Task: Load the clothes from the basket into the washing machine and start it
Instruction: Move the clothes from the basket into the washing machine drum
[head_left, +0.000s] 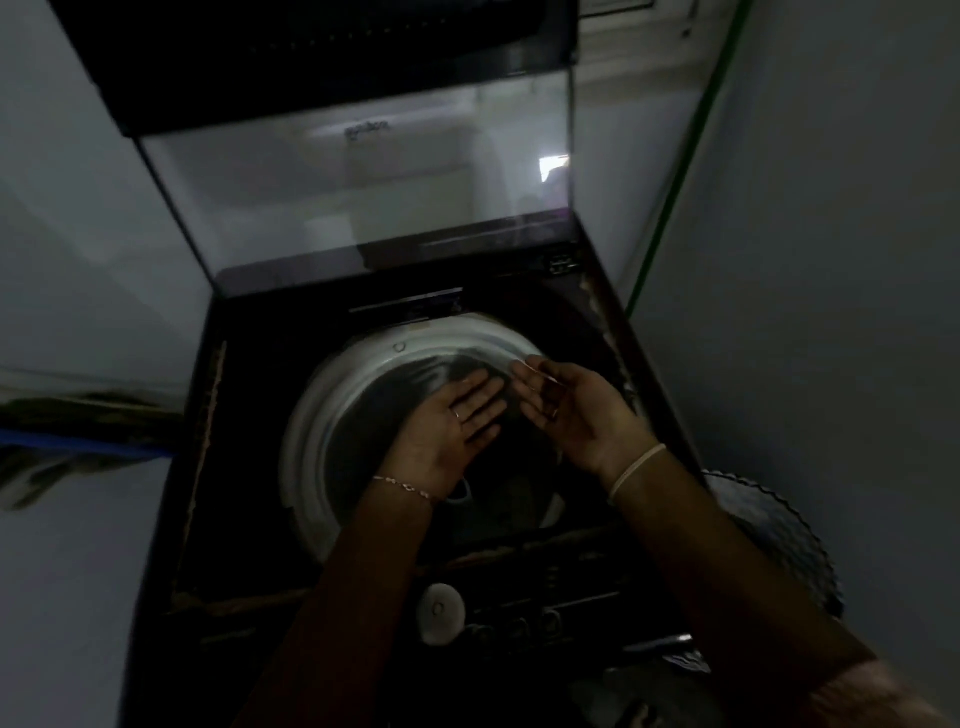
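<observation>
A dark top-loading washing machine (244, 467) stands below me with its glass lid (358, 182) raised upright at the back. Its round drum opening has a pale rim (311, 415), and the inside is too dark to tell what lies there. My left hand (447, 431) hovers over the drum, fingers straight and flat, holding nothing. My right hand (566, 405) is beside it on the right, palm turned inward, fingers loosely extended and empty. The fingertips of both hands nearly meet. A control panel with a pale round knob (440, 610) and small buttons (519, 623) runs along the near edge.
Pale walls close in on the left (78, 260) and right (831, 260). A dark scalloped basket rim (779, 530) shows at the lower right beside the machine. A green cord (691, 156) runs down the right wall. The scene is dim.
</observation>
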